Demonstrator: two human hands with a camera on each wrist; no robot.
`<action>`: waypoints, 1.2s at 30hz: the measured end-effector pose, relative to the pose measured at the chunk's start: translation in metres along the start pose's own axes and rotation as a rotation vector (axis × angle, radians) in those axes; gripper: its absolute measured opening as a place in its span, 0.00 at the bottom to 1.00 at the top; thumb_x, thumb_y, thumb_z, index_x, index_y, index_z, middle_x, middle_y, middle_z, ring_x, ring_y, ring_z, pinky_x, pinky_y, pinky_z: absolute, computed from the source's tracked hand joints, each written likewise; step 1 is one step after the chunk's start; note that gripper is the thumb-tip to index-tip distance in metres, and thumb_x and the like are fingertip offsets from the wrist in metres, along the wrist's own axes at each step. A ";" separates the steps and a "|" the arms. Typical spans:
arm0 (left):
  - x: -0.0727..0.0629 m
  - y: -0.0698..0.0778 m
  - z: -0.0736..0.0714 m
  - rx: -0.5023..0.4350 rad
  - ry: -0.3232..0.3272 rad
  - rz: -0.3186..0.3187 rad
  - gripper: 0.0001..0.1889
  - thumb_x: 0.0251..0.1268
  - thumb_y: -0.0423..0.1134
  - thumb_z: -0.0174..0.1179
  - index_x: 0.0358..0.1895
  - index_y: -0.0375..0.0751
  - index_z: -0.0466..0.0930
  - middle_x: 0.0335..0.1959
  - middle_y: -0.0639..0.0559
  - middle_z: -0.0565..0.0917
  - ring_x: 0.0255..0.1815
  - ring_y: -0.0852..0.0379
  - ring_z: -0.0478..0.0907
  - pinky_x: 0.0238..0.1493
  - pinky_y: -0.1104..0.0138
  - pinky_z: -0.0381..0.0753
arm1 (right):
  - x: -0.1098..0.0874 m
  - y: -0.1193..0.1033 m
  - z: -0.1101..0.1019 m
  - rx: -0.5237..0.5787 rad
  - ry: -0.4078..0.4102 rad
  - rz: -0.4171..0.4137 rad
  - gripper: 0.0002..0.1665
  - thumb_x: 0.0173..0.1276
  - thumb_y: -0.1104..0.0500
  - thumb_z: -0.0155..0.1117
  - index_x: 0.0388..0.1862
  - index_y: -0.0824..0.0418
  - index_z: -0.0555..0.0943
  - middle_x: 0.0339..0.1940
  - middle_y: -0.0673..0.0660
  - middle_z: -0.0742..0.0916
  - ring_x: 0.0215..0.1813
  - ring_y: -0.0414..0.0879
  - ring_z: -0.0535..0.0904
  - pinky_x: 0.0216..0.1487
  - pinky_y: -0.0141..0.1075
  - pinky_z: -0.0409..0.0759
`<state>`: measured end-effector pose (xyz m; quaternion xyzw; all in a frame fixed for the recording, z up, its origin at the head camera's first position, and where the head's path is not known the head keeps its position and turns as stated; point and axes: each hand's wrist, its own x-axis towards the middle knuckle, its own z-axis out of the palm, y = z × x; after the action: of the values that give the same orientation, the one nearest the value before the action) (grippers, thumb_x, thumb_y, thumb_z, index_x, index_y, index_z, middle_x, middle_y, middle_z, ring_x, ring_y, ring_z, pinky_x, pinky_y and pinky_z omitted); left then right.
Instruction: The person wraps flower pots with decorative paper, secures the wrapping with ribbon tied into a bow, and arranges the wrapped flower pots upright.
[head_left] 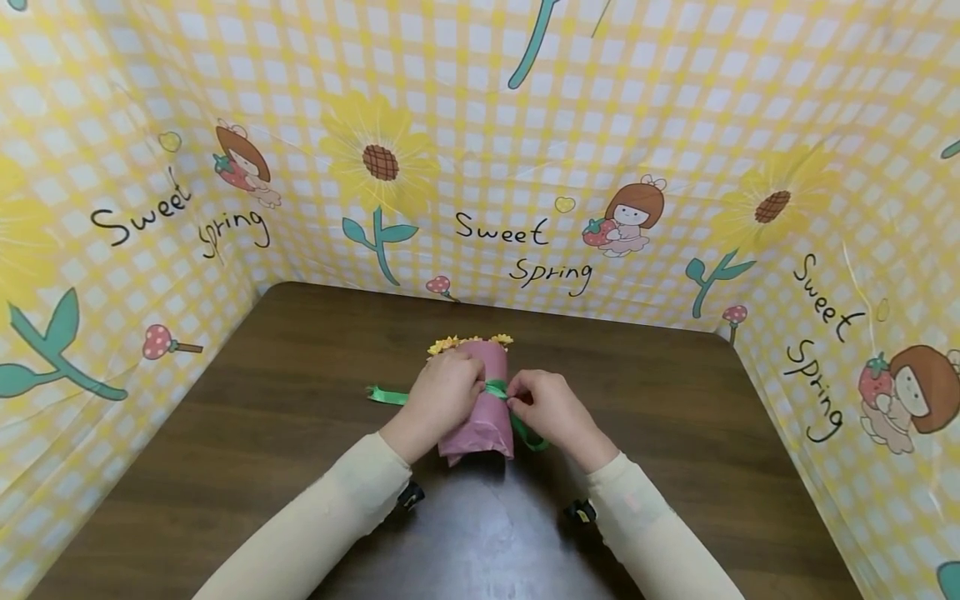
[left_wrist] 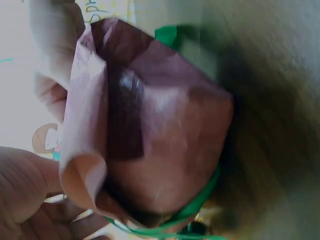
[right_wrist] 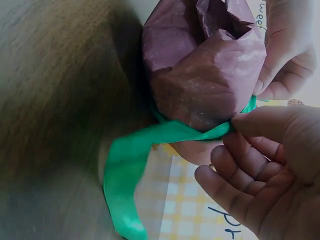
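Note:
A bouquet wrapped in pink paper [head_left: 491, 417] lies on the table, with yellow flowers [head_left: 446, 343] showing at its far end. A green ribbon [right_wrist: 165, 132] goes round its middle, and one tail [head_left: 387, 397] stretches out to the left. My right hand [head_left: 551, 404] pinches the ribbon between thumb and forefinger at the bouquet's right side; its other fingers curl loosely. Over the bouquet's left side lies my left hand [head_left: 446, 392], its bent fingertips at the ribbon's crossing. In the left wrist view, the wrapper's folded open end [left_wrist: 125, 110] faces the camera; the left fingertips are partly hidden.
The dark wooden table [head_left: 300, 358] reaches to a yellow checked cloth [head_left: 480, 167] printed with sunflowers, which stands at the back and both sides. Small black devices [head_left: 580, 510] sit at the wrists, by the cream sleeves [head_left: 330, 508].

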<state>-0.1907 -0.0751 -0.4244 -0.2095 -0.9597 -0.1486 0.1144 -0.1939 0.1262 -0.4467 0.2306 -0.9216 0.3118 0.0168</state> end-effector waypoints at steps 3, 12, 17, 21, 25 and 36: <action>0.000 -0.002 -0.005 -0.064 -0.062 -0.010 0.14 0.71 0.38 0.64 0.25 0.47 0.76 0.23 0.53 0.78 0.28 0.54 0.77 0.31 0.59 0.78 | 0.000 0.000 -0.004 -0.023 0.021 0.001 0.04 0.68 0.62 0.69 0.34 0.54 0.83 0.30 0.48 0.81 0.30 0.41 0.75 0.32 0.34 0.76; -0.002 -0.004 -0.012 -0.149 -0.131 -0.015 0.13 0.73 0.37 0.61 0.27 0.47 0.72 0.22 0.53 0.75 0.25 0.56 0.73 0.26 0.64 0.73 | 0.009 -0.004 -0.019 -0.079 0.160 -0.056 0.02 0.70 0.60 0.67 0.36 0.55 0.83 0.29 0.48 0.79 0.30 0.41 0.73 0.31 0.35 0.74; -0.002 -0.006 -0.008 -0.126 -0.103 0.001 0.15 0.70 0.35 0.63 0.24 0.47 0.70 0.20 0.54 0.73 0.23 0.57 0.71 0.25 0.65 0.71 | 0.018 -0.012 -0.020 -0.105 0.216 -0.098 0.02 0.72 0.59 0.67 0.39 0.55 0.86 0.32 0.48 0.82 0.33 0.41 0.76 0.35 0.35 0.77; -0.001 -0.007 -0.005 -0.105 -0.039 0.021 0.17 0.64 0.31 0.64 0.20 0.47 0.69 0.17 0.56 0.70 0.21 0.57 0.68 0.25 0.65 0.69 | 0.027 -0.015 -0.017 -0.089 0.244 -0.085 0.02 0.71 0.60 0.69 0.40 0.56 0.87 0.34 0.49 0.84 0.35 0.42 0.79 0.38 0.37 0.80; -0.001 -0.008 -0.002 -0.114 -0.002 0.019 0.16 0.62 0.29 0.64 0.20 0.47 0.70 0.17 0.56 0.70 0.21 0.57 0.67 0.25 0.65 0.68 | 0.035 -0.013 -0.007 -0.068 0.212 -0.047 0.01 0.71 0.60 0.69 0.38 0.56 0.86 0.34 0.49 0.85 0.36 0.42 0.80 0.39 0.37 0.81; -0.005 -0.011 0.002 -0.152 0.058 0.025 0.13 0.63 0.31 0.65 0.25 0.47 0.71 0.25 0.53 0.76 0.28 0.54 0.75 0.30 0.61 0.76 | 0.032 -0.007 0.009 0.010 0.073 -0.077 0.05 0.69 0.60 0.70 0.32 0.53 0.86 0.35 0.49 0.84 0.37 0.42 0.78 0.40 0.37 0.79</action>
<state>-0.1914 -0.0861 -0.4308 -0.2250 -0.9393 -0.2254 0.1276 -0.2186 0.1023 -0.4444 0.2545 -0.9093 0.3236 0.0611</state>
